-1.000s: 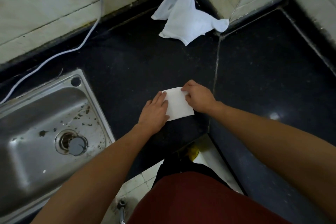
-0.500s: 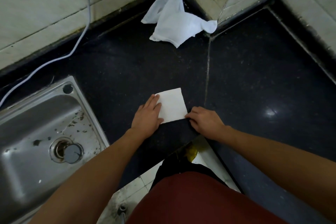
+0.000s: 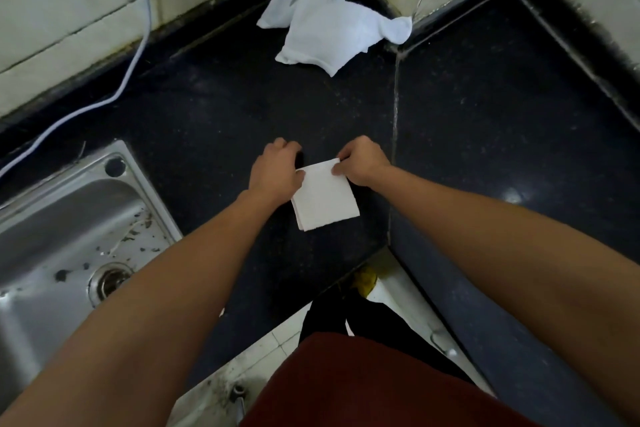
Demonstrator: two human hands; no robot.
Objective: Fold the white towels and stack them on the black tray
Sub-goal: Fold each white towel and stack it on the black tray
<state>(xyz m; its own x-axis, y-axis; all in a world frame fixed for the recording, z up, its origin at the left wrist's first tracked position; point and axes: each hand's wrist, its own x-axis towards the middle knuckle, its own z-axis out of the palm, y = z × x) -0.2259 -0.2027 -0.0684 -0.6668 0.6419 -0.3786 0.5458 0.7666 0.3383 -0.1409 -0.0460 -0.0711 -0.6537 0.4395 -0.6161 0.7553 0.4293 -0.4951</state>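
The left hand [image 3: 277,172] and right hand [image 3: 363,161] each pinched a far corner of the folded towel [image 3: 325,199]; light and limp, its layers probably needed gripping together there.

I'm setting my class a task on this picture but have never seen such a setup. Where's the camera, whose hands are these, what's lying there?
No machine here: a person wears one wide-angle camera on the head, looking forward and down. The left hand and right hand each hold an upper corner of a small folded white towel on the black stone counter. A crumpled white towel lies in the far corner. A stainless steel sink sits at the left.
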